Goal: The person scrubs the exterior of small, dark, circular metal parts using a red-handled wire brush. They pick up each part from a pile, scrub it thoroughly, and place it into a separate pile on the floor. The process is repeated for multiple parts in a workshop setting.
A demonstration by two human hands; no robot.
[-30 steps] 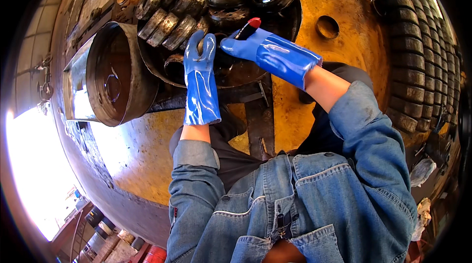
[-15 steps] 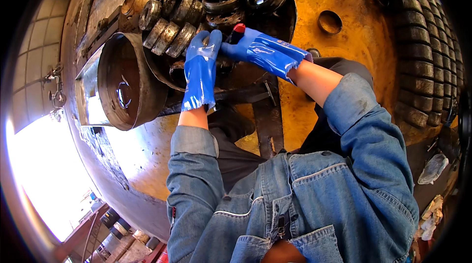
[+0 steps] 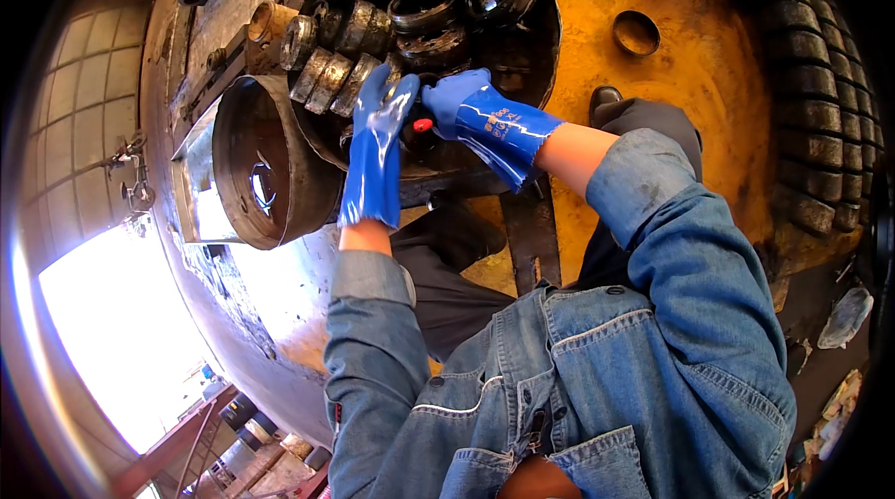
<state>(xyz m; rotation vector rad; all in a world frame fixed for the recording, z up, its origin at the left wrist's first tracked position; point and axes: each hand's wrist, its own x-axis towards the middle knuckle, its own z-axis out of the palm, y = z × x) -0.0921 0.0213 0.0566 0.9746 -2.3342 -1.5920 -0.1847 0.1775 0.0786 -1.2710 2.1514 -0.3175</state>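
Observation:
Both my hands wear blue rubber gloves and are close together at the near edge of a large round pan (image 3: 557, 28) of dark, oily metal rings (image 3: 429, 6). My right hand (image 3: 459, 100) is closed around a dark tool with a red end (image 3: 422, 125), which points toward my left hand; the rest of the tool is hidden by the glove. Beside it, my left hand (image 3: 380, 112) has its fingers stretched away from me and its thumb apart. Several wide rings (image 3: 328, 79) lie just beyond its fingertips. What lies beneath the hands is dark and partly hidden.
A metal drum (image 3: 317, 159) with dark liquid stands left of the pan. One loose ring (image 3: 636, 34) lies on the yellow-brown floor. Stacked dark rings (image 3: 797, 98) rise at the right. A dark metal bar (image 3: 531, 233) runs between my legs, and a clear plastic bag (image 3: 846, 318) lies far right.
My right hand has turned and drawn in toward me, so the red end now points down and left. My left hand's fingers have spread, and the whole view has shifted slightly.

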